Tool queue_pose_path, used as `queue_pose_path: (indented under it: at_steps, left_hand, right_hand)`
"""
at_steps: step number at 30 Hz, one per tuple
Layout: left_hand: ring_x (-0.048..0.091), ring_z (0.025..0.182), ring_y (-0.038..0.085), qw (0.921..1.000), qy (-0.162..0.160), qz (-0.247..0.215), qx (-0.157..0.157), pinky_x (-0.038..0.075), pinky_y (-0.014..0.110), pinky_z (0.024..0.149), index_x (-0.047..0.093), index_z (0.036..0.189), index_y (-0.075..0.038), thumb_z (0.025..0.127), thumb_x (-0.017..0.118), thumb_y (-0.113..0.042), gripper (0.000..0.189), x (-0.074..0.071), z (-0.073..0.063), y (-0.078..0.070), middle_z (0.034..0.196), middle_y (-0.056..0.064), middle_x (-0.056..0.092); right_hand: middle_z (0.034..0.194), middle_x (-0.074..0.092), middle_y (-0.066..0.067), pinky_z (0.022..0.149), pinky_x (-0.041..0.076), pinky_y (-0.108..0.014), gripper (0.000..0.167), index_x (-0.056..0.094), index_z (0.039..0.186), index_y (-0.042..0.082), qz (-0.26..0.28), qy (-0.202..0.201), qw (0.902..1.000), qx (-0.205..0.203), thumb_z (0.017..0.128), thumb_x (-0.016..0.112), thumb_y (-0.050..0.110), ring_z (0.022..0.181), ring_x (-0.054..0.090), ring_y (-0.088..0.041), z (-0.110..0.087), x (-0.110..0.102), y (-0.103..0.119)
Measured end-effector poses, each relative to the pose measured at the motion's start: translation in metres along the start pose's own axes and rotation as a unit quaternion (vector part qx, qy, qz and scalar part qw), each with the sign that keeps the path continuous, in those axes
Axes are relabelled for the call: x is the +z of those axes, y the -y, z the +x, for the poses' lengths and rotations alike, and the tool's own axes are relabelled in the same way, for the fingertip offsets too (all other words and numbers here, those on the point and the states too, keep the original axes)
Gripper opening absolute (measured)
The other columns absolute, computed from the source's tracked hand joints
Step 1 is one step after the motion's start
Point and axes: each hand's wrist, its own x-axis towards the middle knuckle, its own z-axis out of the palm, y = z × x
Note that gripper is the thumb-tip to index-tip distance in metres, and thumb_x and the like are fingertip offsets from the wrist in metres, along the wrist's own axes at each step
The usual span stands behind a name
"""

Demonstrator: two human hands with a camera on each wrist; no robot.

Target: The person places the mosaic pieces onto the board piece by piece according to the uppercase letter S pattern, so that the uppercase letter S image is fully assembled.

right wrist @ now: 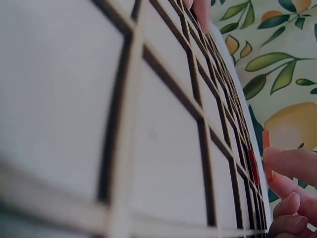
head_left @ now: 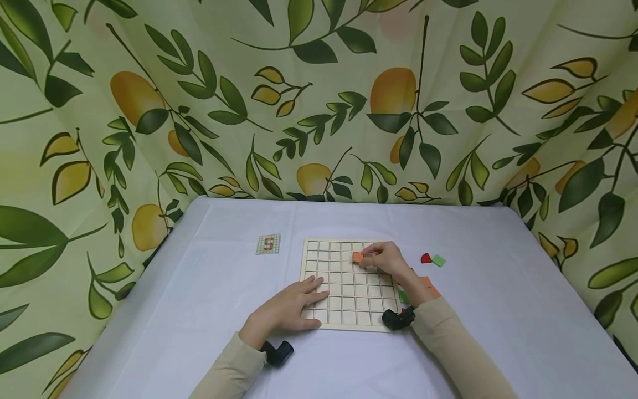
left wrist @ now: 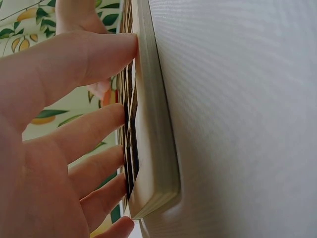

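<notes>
A pale wooden grid board (head_left: 335, 289) lies flat on the white table, divided into square cells. My right hand (head_left: 386, 257) is over its upper right part and pinches a small orange square tile (head_left: 358, 257) between thumb and fingers. In the right wrist view, the orange tile (right wrist: 267, 141) stands on edge close over the grid, beside a red piece (right wrist: 253, 167) sitting in a cell. My left hand (head_left: 291, 305) rests on the board's left edge, fingers spread. The left wrist view shows its thumb (left wrist: 106, 54) and fingertips touching the board's surface and rim.
Left of the board lies a small pattern card (head_left: 268, 244) with a grid and coloured figure. A red piece (head_left: 426, 258) and a green tile (head_left: 438, 260) lie to the right. More orange tiles (head_left: 430, 286) are partly hidden by the right forearm. A leaf-patterned curtain (head_left: 319, 111) hangs behind.
</notes>
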Motion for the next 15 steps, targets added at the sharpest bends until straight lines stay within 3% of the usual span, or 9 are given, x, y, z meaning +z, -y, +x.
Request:
queue_pose_path:
  at_steps: [15]
  left_hand:
    - [0.028,0.15,0.028,1.0,0.001,-0.003,-0.004,0.03,0.049,0.12,0.049,0.142,-0.02,0.085,0.067,-0.039,0.063,0.0,-0.001,0.0,0.159,0.005,0.033]
  right_hand:
    - [0.066,0.045,0.003,0.057,0.031,-0.025,0.023,0.074,0.097,0.0,-0.026,-0.011,0.9996,0.009,0.077,0.078,0.01,0.07,0.037,-0.015,0.01,0.014,0.011]
